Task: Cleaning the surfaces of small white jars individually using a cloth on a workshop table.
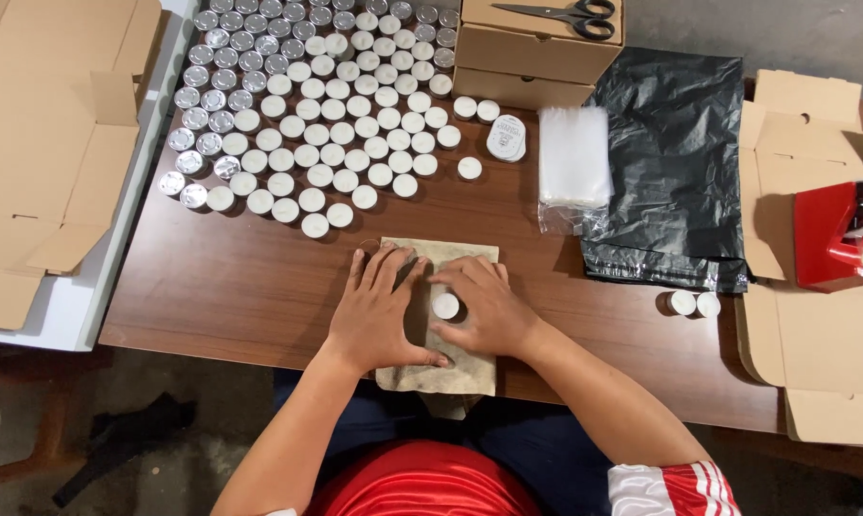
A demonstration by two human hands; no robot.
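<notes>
Head view: left hand (379, 311) flat on upright cloth pouch (441, 368), right hand (484, 306) fingers pinching tealight (446, 306).

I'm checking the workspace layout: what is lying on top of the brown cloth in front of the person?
On the brown cloth rest the left hand, flat, and the right hand, which holds one white tealight candle. Whatever lies beneath the hands is covered.

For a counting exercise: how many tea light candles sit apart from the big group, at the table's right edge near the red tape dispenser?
2: one tea light and a second tea light touching beside it, just below the black plastic bag. None seems hidden there.
</notes>
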